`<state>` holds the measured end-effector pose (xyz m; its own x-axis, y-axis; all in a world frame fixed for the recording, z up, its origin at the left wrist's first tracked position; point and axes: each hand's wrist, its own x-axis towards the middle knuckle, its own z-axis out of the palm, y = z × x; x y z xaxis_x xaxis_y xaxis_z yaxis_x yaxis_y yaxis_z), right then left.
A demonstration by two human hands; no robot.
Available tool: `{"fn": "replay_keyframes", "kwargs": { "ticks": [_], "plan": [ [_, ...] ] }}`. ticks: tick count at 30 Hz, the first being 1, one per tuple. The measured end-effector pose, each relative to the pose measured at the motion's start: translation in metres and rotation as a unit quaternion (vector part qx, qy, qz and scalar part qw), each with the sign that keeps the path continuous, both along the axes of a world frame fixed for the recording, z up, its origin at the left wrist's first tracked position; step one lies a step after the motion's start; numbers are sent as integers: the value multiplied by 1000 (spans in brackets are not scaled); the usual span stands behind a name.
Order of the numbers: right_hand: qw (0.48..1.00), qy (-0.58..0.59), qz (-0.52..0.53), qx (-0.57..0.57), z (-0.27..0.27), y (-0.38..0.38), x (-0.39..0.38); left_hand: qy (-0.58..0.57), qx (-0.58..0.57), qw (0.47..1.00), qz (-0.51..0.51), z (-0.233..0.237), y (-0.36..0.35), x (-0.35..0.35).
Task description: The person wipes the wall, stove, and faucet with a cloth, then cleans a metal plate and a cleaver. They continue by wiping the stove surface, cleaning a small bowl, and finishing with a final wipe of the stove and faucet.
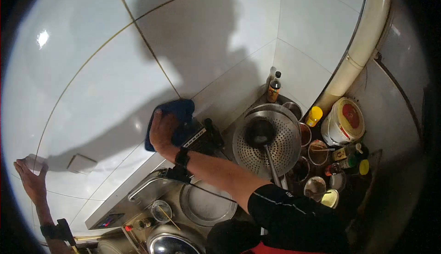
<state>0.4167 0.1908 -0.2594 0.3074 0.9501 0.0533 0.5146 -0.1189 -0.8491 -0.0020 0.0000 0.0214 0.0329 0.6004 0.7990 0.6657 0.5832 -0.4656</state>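
Note:
My right hand presses a dark blue cloth against the white tiled wall, low down near the stove's back edge. The fingers lie over the cloth, and its edges stick out around them. At the far left, my left hand reaches up to the wall, fingers apart, beside a small white fitting. A square white plate sits on the wall between my hands. Both wrists wear dark bands.
A perforated strainer holds a black ladle. Right of it stand a sauce bottle, a white bucket and several seasoning bowls. Below my right arm are a metal faucet, a round pan and a shiny lid.

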Motion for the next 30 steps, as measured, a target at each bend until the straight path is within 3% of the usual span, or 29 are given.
{"fn": "replay_keyframes", "kwargs": {
  "ticks": [1, 2, 4, 6, 7, 8, 10, 12, 13, 14, 15, 16, 17, 19, 20, 21, 23, 24, 27, 28, 30],
  "plan": [
    [990, 139, 16, 5, 0, 2, -3, 16, -7, 1000, 6, 3, 0, -1],
    [992, 9, -61, 109, -36, 24, 8, 15, -8, 1000, 12, -6, -1, -3],
    [990, -132, 10, 40, -30, 60, 80, 28, -5, 999, 22, -14, 0, 9],
    [967, 18, -209, 144, -39, 138, 174, 37, -12, 999, 33, -16, -7, 4],
    [937, 179, -261, 147, -10, 146, 223, 42, -9, 998, 45, -14, -6, -4],
    [967, 129, -214, 53, 3, 151, 270, 40, -12, 999, 35, -13, -5, -5],
    [904, 239, -338, 104, -20, 193, 315, 36, -20, 999, 14, -11, -4, -6],
    [895, 261, -334, 138, -49, 208, 315, 61, -6, 997, 42, -11, -6, -20],
    [892, 289, -320, 136, -35, 172, 286, 70, -1, 996, 52, -11, -7, -25],
    [941, 95, -315, 83, -90, 192, 269, 71, -4, 996, 51, -12, -7, -30],
    [948, -104, -299, 29, -143, 216, 256, 70, -4, 996, 49, -13, -5, -31],
    [915, -312, -256, -9, -149, 188, 220, 69, -4, 997, 47, -14, -3, -32],
    [824, -515, -233, -25, -153, 159, 184, 48, -4, 997, 54, -14, -1, -31],
    [948, -249, -128, -149, -109, 124, 138, 29, -9, 998, 62, -15, -3, -26],
    [949, -246, -129, -150, -82, 102, 120, 50, -6, 997, 57, -13, -3, -21],
    [974, 53, -213, -60, -53, 80, 108, 60, -2, 997, 51, -13, -2, -19],
    [895, 348, -274, 51, -43, 93, 107, 68, 5, 996, 51, -14, -2, -16],
    [894, 361, -257, 73, -37, 93, 112, 66, 6, 996, 55, -13, -2, -19],
    [982, 138, -105, 74, 1, 95, 174, 67, -10, 996, 58, -13, -3, -11],
    [950, 54, -250, 179, -13, 149, 196, 71, -17, 996, 57, -13, -2, 0],
    [922, -238, -256, 168, 30, 191, 266, 81, -46, 994, 56, -13, -1, 38]
  ]
}}
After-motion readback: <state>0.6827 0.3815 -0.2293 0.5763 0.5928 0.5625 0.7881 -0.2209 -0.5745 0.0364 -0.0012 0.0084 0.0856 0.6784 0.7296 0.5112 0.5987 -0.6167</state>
